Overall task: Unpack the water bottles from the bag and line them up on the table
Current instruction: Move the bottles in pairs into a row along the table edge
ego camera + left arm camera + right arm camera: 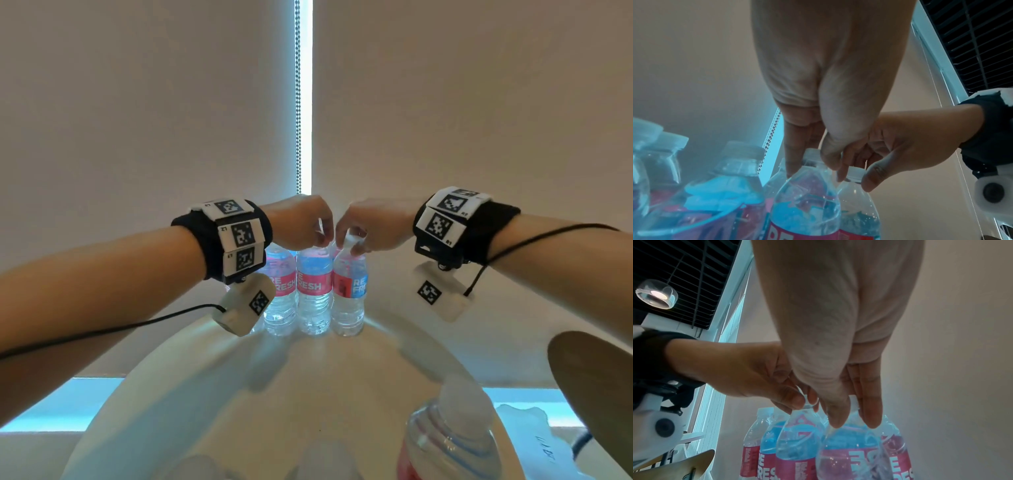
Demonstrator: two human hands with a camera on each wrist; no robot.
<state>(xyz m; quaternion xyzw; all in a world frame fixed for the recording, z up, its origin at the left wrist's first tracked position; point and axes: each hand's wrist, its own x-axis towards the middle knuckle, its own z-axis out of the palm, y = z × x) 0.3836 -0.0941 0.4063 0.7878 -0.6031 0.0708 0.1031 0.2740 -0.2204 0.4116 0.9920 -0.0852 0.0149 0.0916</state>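
Three clear water bottles with pink and blue labels stand side by side at the far edge of the white table (239, 394). My left hand (321, 236) pinches the cap of the middle bottle (314, 291); the left wrist view shows its thumb and finger round that cap (812, 154). My right hand (350, 244) pinches the white cap of the right bottle (349, 294), whose cap (854, 402) sits between its thumb and fingers in the right wrist view. The left bottle (281, 298) stands untouched. More bottles (735, 178) show behind them in the wrist views.
Another bottle (448, 438) looms blurred in the near foreground, with crumpled white plastic (524, 431) to its right. A dark rounded object (589, 394) stands at the right edge. Roller blinds with a bead chain (298, 102) close off the space right behind the bottles.
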